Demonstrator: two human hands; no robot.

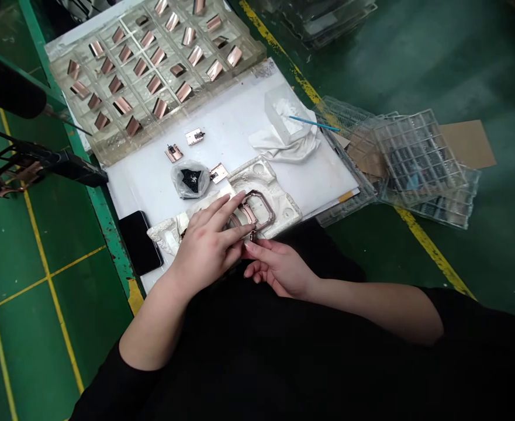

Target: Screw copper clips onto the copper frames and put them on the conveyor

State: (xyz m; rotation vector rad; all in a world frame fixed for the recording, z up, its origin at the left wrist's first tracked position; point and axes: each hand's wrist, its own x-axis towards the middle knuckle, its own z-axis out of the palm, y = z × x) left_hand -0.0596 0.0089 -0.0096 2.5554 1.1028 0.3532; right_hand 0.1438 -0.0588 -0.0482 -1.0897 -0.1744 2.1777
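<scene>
A rose-gold metal frame (269, 211) with cut corners lies in a whitish moulded fixture (290, 204) at the table's near edge. My left hand (207, 242) rests across the fixture and frame, its fingers stretched out and spread. Beneath it, part of the frame is hidden. My right hand (283, 266) is closed, thumb and forefinger pinching at a small dark metal piece (252, 235) by the frame's near side, close to my left index fingertip. Just beyond the fixture sit a plastic bag of small black parts (191, 180) and a copper-coloured metal plate (218, 173).
Two more small plates (173, 153) lie on the white board (226, 126). Behind them is a compartment tray (169, 76) of copper-coloured pieces. A phone (140, 242) lies left; a clear box (283, 114) on cloth stands right. Clear trays (419, 152) are stacked beyond the right edge. A power driver (11, 82) hangs at left.
</scene>
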